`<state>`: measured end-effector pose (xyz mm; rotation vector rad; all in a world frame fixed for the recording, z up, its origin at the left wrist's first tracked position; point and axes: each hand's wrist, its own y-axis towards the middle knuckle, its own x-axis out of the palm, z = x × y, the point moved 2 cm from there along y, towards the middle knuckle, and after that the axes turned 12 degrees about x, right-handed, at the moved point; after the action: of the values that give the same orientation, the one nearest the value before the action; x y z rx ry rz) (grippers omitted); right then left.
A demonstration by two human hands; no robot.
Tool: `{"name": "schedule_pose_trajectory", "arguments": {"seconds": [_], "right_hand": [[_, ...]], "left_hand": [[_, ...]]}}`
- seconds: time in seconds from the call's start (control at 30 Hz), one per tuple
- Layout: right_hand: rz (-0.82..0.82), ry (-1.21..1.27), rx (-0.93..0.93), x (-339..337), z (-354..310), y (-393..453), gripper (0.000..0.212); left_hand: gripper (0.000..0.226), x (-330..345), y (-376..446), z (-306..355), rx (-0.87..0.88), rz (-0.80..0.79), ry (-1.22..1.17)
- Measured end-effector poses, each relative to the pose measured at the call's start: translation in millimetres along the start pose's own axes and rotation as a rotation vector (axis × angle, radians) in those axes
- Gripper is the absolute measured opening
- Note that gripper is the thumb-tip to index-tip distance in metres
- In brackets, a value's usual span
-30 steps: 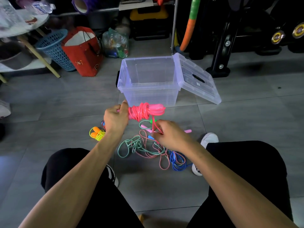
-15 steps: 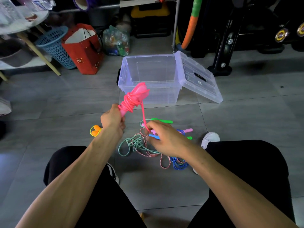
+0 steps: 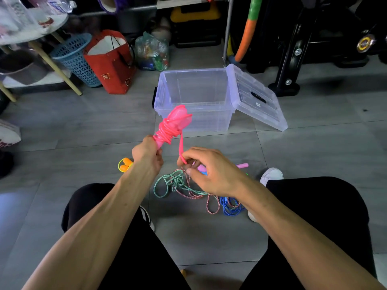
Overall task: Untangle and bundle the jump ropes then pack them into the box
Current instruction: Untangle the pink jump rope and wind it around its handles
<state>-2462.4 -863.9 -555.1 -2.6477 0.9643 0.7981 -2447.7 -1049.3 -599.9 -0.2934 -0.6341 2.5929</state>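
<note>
Both forearms reach forward from a seated person whose knees in black trousers spread to either side. The left hand (image 3: pixel 147 154) is raised, fingers curled tightly round the lower end of the pink jump rope bundle (image 3: pixel 172 124), which tilts up and to the right so that its top lies in front of the box's near wall. The right hand (image 3: pixel 211 170) sits lower and just to the right, its thumb and forefinger pinching the free pink strand (image 3: pixel 181 147) that runs down from the bundle; the other fingers are loosely bent.

The floor (image 3: pixel 83 126) is grey tile with pale grout lines. On it, beyond the hands, stands the clear plastic box (image 3: pixel 194 95), open, with its hinged lid (image 3: pixel 257 99) hanging back to the right and resting on the floor. Below the right hand lies a tangle of ropes: a green braided rope (image 3: pixel 167 185), a red-and-white striped rope (image 3: pixel 209 206) and a blue rope (image 3: pixel 229 206), with a pink handle (image 3: pixel 243 165) poking out to the right. A small yellow rope with orange handles (image 3: pixel 124 165) lies just left of the left wrist.

Along the far wall are a red paper bag (image 3: pixel 111 65), a blue mesh basket (image 3: pixel 75 57), a clear bag of bottles (image 3: pixel 151 52) and black exercise equipment (image 3: pixel 293 49).
</note>
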Motion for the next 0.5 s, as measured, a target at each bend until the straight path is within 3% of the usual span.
{"name": "schedule_pose_trajectory", "arguments": {"seconds": [0.2,0.37,0.5], "right_hand": [[0.258,-0.102,-0.198,-8.6,7.3,3.9,0.011],[0.225,0.097,-0.130,-4.0,0.4,1.1,0.017],[0.373,0.089,-0.132,-3.6,3.9,1.3,0.021]], "left_hand": [[0.031,8.0,-12.7,-12.5,-0.063,-0.249,0.054],[0.030,11.9,-17.5,-17.1,-0.122,-0.338,0.040],[0.032,14.7,-22.7,-14.4,-0.155,-0.397,0.009]]}}
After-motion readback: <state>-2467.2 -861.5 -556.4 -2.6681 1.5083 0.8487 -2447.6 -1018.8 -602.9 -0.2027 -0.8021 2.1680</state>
